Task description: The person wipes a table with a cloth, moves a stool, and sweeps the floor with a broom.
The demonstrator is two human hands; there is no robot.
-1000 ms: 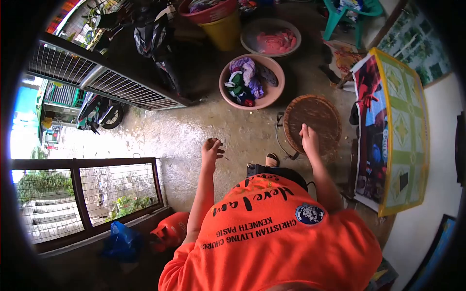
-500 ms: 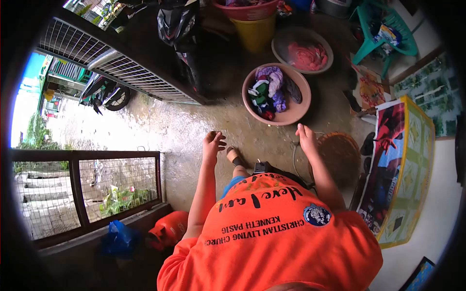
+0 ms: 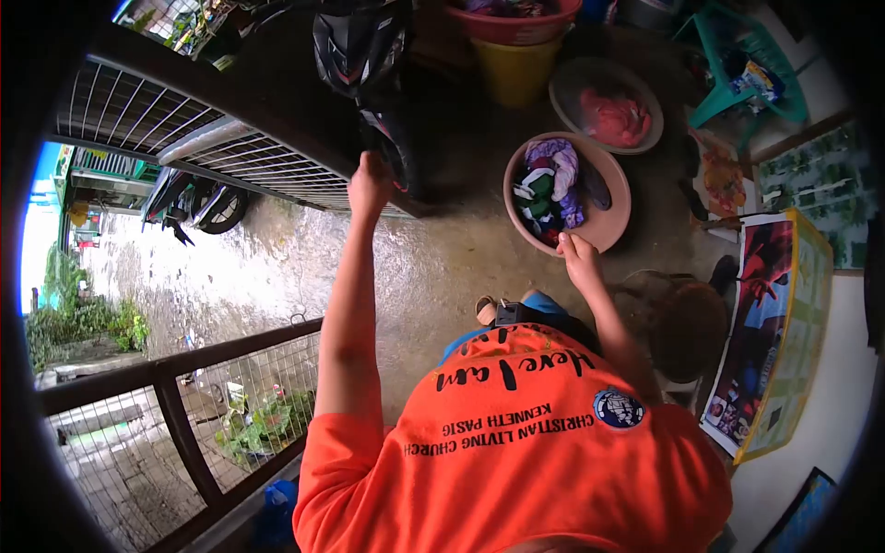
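My left hand (image 3: 370, 191) is raised at the end of my outstretched arm, its fingers mostly hidden behind the back of the hand. It overlaps the end of the metal gate (image 3: 277, 166) and is close to the front wheel of a dark motorcycle (image 3: 355, 51) in this view. My right hand (image 3: 581, 260) has curled fingers with the thumb up, and nothing shows in it. It overlaps the near rim of a pink basin (image 3: 610, 221). Inside that basin lie purple, green, white and dark clothes (image 3: 550, 184).
Behind it stands a second basin (image 3: 562, 92) with pink cloth (image 3: 615, 118). A yellow bucket (image 3: 518, 69) supports a red tub (image 3: 530, 28). A green chair (image 3: 714, 111) is at back right. Mesh railing (image 3: 111, 392) runs along the left, and a framed poster (image 3: 754, 336) stands right. The concrete floor (image 3: 452, 263) looks wet.
My left arm has stretched forward and left toward the gate. The view has turned, shifting the basins right. My right hand now overlaps the near basin's rim.
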